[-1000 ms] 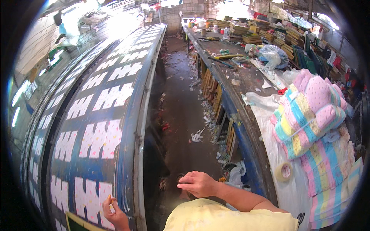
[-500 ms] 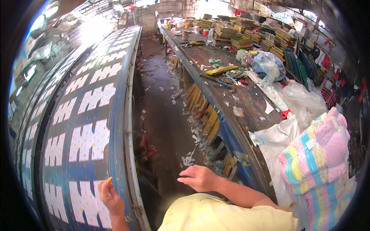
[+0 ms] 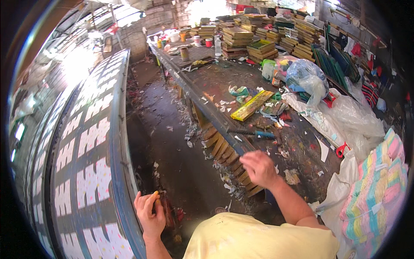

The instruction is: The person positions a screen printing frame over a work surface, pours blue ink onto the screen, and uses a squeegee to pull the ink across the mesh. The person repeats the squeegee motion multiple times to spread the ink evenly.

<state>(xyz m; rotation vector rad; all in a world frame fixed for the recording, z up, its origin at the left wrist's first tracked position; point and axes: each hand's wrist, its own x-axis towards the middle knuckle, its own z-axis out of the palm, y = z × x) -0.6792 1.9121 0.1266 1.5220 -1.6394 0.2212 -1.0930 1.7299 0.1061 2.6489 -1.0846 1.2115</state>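
My left hand hovers beside the right rim of the long printing table. Its fingers are loosely bent and apart around a gap, and one fingertip is yellow-orange. White pieces with small coloured prints lie in rows on that table. Over the near edge of the cluttered worktable is my right hand, slightly blurred, its fingers half bent and nothing seen in them. Closest beyond it lie a blue-handled tool and a yellow-edged wooden frame.
A narrow, scrap-littered aisle runs between the tables. On the worktable are red-handled scissors, clear plastic bags, stacked frames and pots. Bundled pastel cloth stands at the right. Wooden frames are stored beneath.
My view has turned right, toward the worktable. My right hand has risen from over the aisle to the worktable's edge; my left hand now appears over the printing table's rim.
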